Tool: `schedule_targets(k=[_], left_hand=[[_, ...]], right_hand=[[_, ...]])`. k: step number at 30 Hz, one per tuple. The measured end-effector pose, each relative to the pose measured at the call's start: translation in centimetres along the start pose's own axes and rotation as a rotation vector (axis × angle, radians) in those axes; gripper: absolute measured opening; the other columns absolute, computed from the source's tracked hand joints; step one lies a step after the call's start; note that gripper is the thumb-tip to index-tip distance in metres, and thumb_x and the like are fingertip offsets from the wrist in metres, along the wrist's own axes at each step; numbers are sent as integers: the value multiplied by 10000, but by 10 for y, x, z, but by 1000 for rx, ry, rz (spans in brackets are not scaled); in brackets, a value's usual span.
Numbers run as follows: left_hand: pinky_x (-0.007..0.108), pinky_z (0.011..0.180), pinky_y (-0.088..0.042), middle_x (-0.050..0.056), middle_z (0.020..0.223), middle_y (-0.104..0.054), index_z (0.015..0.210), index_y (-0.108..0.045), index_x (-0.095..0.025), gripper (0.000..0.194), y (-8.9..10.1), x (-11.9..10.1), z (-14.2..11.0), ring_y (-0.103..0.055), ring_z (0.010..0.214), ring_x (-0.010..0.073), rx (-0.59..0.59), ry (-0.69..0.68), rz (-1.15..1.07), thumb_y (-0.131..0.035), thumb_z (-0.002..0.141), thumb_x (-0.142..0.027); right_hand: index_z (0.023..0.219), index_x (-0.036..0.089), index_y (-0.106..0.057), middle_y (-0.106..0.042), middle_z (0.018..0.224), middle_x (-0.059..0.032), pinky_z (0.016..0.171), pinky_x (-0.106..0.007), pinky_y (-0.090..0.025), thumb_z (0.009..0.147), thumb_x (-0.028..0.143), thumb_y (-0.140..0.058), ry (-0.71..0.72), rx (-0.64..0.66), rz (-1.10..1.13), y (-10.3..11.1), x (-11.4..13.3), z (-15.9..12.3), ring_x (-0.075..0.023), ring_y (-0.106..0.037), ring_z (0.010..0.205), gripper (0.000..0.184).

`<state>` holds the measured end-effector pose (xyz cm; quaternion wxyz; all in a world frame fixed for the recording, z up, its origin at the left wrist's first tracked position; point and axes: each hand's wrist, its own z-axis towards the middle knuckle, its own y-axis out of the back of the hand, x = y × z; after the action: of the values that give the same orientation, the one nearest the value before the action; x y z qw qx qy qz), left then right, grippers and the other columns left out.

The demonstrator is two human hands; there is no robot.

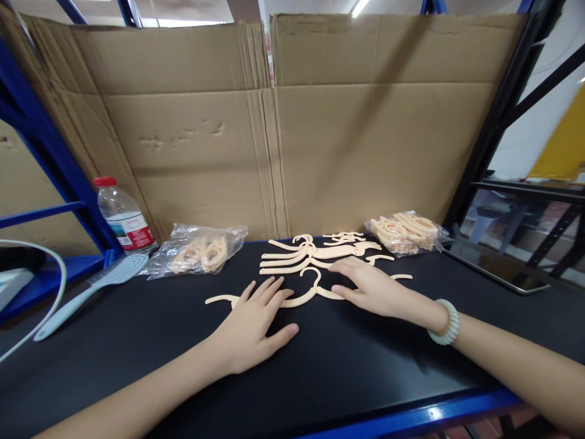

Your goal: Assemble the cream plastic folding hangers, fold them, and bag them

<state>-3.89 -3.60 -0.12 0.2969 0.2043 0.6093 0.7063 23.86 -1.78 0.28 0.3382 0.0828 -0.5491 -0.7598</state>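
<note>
A cream unfolded hanger (299, 302) lies flat on the black tabletop (311, 378), its hook pointing away from me. Over its left arm rests my left hand (253, 329), palm down, with fingers and thumb spread. My right hand (372, 286) is above the hanger's right arm and hides part of it; its fingers are stretched out and the thumb stands apart. Just behind lie several more cream hangers (286, 264), folded or overlapping, and smaller cream pieces (345, 236) sit farther back. Whether the right fingertips touch the hangers is hard to tell.
Clear plastic bags with cream hangers lie at left (159, 259) and right (404, 228). A red-capped bottle (125, 216), a pale blue hairbrush (109, 274) and a white cable (63, 286) are at left. A dark tablet (496, 265) lies at right. Cardboard (183, 134) walls the back.
</note>
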Motion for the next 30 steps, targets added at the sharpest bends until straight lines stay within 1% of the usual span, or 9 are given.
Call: schedule_targets(k=[3,6,11,13,15,18,21,25,30], left_hand=[[613,1095,-224,114,1477,-403,1365,-431,-247,438,2,0,2,-288,1394,305,41,25,6,-313,977,-414],[607,1080,-263,96,1453,-438,1344,-459,-265,403,0,1,6,-336,1372,283,18,48,-1,-277,986,-303],[569,1062,-333,116,1339,-543,1238,-548,-209,342,-9,8,13,-477,1256,281,-177,65,-62,-362,951,-220],[516,1037,-389,110,1280,-576,1205,-555,-199,322,-9,10,12,-514,1204,267,-273,28,-102,-402,923,-186],[448,972,-459,94,1193,-611,1142,-575,-202,289,-5,8,9,-554,1128,247,-309,-17,-127,-418,904,-158],[389,863,-513,74,1075,-640,1040,-604,-206,237,3,-3,2,-597,986,222,-258,-72,-123,-422,899,-154],[392,834,-526,77,1069,-639,1070,-603,-211,240,8,-15,-3,-594,967,233,-190,-108,-99,-451,887,-174],[393,881,-521,79,1101,-626,1116,-591,-215,266,8,-19,-4,-573,1030,238,-160,-133,-121,-456,890,-176],[415,971,-485,76,1191,-600,1144,-590,-229,282,4,-12,-2,-531,1137,245,-147,-158,-157,-456,899,-185]], right_hand=[[1301,97,-526,-531,1344,-185,1030,-454,-395,915,487,-455,-3,67,-60,-3,-3,0,-313,-489,1242,553],[1345,77,-485,-499,1377,-193,1063,-457,-369,924,554,-388,5,80,-75,-9,-3,3,-319,-451,1285,643],[1355,104,-482,-515,1368,-175,1050,-458,-374,919,518,-429,0,68,-77,-8,-2,6,-314,-473,1264,604],[1319,126,-521,-557,1322,-161,1014,-443,-405,889,490,-503,-14,85,-68,2,-5,5,-305,-511,1215,563],[1214,149,-602,-622,1219,-134,952,-411,-446,843,449,-588,-24,133,-53,16,-12,2,-285,-568,1118,477],[998,182,-680,-682,1015,-74,805,-342,-489,775,351,-669,-47,243,-39,39,-27,-3,-231,-619,920,279],[884,199,-692,-682,856,-37,644,-279,-465,710,209,-675,-107,330,-59,53,-41,-5,-189,-613,763,175],[760,194,-692,-664,687,-6,563,-245,-418,697,137,-610,-134,441,-16,58,-49,-4,-151,-597,630,118],[749,184,-660,-672,685,-4,537,-234,-404,718,144,-591,-180,430,-1,53,-57,-1,-143,-595,605,86]])
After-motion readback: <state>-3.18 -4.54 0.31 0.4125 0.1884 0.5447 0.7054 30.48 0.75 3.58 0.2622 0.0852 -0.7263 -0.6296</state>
